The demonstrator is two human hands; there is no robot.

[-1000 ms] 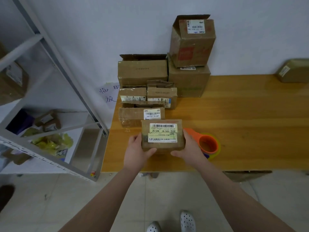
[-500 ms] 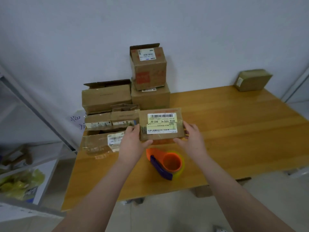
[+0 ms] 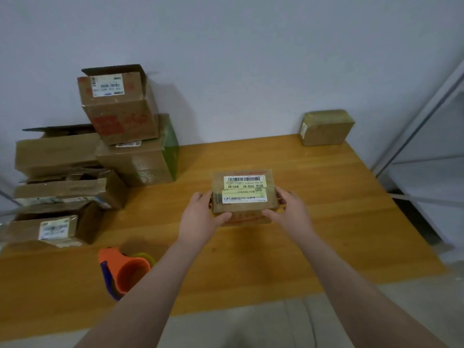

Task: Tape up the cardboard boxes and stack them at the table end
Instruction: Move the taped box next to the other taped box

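Observation:
I hold a small taped cardboard box (image 3: 244, 197) with white and yellow barcode labels above the middle of the wooden table (image 3: 326, 222). My left hand (image 3: 200, 217) grips its left side and my right hand (image 3: 288, 212) grips its right side, thumbs on the near edge. One taped box (image 3: 325, 129) stands alone at the table's far right end against the wall. A pile of cardboard boxes (image 3: 82, 159), some with open flaps, fills the left end. An orange tape dispenser (image 3: 125, 271) lies near the front left edge.
A white wall runs behind the table. A metal shelf frame (image 3: 421, 136) stands just past the table's right end. The grey floor (image 3: 238, 327) shows below the front edge.
Both hands lifted the labelled box from the front left and carried it rightward over the middle of the table. My view swung right, leaving the tape dispenser at the left.

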